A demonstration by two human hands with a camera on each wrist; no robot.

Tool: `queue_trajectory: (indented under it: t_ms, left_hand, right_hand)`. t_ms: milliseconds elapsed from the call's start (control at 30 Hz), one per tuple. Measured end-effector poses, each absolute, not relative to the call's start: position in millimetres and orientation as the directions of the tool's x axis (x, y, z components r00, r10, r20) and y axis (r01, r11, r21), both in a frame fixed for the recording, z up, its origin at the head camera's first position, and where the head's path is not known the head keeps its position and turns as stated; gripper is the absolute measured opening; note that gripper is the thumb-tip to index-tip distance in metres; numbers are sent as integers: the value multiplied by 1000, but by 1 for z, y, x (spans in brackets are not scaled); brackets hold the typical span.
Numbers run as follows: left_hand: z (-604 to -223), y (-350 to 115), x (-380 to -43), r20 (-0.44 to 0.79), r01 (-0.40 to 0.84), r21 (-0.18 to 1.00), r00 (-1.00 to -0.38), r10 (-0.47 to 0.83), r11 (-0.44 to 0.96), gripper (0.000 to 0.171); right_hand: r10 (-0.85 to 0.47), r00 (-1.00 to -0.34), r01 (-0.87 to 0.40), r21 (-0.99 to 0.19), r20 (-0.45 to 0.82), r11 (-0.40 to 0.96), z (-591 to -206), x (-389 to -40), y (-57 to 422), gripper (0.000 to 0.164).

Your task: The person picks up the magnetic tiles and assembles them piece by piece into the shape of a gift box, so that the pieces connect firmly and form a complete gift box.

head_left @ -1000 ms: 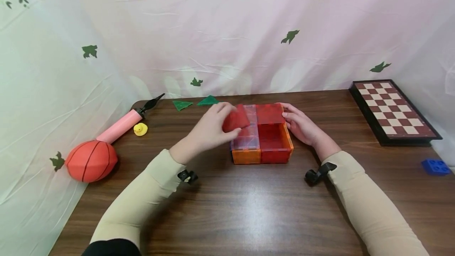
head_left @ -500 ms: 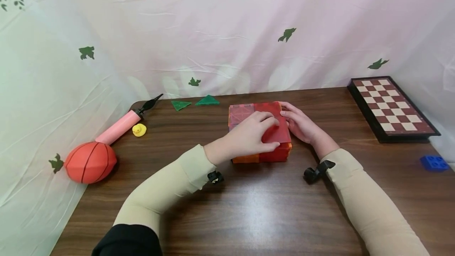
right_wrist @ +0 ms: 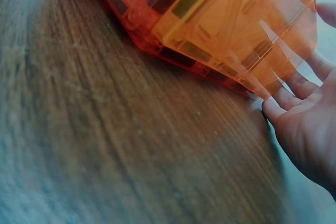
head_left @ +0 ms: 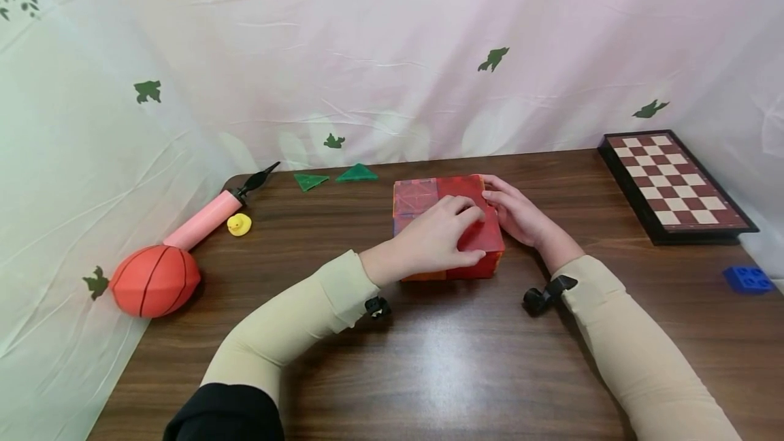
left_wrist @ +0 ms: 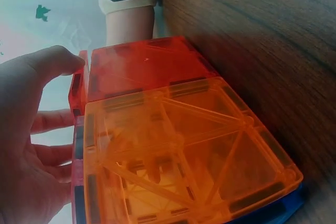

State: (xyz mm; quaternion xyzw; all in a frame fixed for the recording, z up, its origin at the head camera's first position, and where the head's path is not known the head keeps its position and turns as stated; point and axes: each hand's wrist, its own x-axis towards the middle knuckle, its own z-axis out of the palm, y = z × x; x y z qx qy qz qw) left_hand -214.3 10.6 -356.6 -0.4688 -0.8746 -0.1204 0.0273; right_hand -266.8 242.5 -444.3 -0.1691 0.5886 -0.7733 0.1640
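Observation:
A box of see-through magnetic tiles stands on the brown table, with red and orange walls and purple and red tiles on top. My left hand reaches over it, thumb and fingers on a red magnetic tile at the top's front right. In the left wrist view the thumb is at that tile's edge, beside the front wall's orange tile. My right hand holds the box's far right corner, its fingers along the orange side wall.
Two green triangle tiles lie behind the box to the left. Farther left are a pink hand pump, a yellow rubber duck and a red basketball-patterned ball. On the right are a chessboard and a blue brick.
My left hand has carried the red tile rightward and down over the opening at the box's front right, which is now covered. The right hand has stayed at the corner.

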Motion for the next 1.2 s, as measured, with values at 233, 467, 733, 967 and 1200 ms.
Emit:
queue_trajectory:
  t_ms: [233,467,733,967,1200]
  left_hand:
    - [-359,5,-214,162,815,197,-575,802,545,45]
    - [-354,-18,-211,191,772,279,-627,755,571,56]
    - [-365,-80,-201,161,485,610,-850,502,627,89]
    - [-392,-98,-186,-55,168,843,-918,393,511,89]
    - [-404,-103,-185,-39,170,869,-913,406,466,67]
  right_hand:
    - [-445,-892,35,-967,84,-252,-444,-269,239,34]
    - [-453,-888,44,-965,80,-258,-444,-270,235,34]
    - [-464,-881,40,-963,91,-265,-441,-269,235,34]
    - [-464,-882,48,-961,87,-272,-439,-267,240,36]
    - [-459,-884,54,-954,92,-295,-442,-263,245,34]
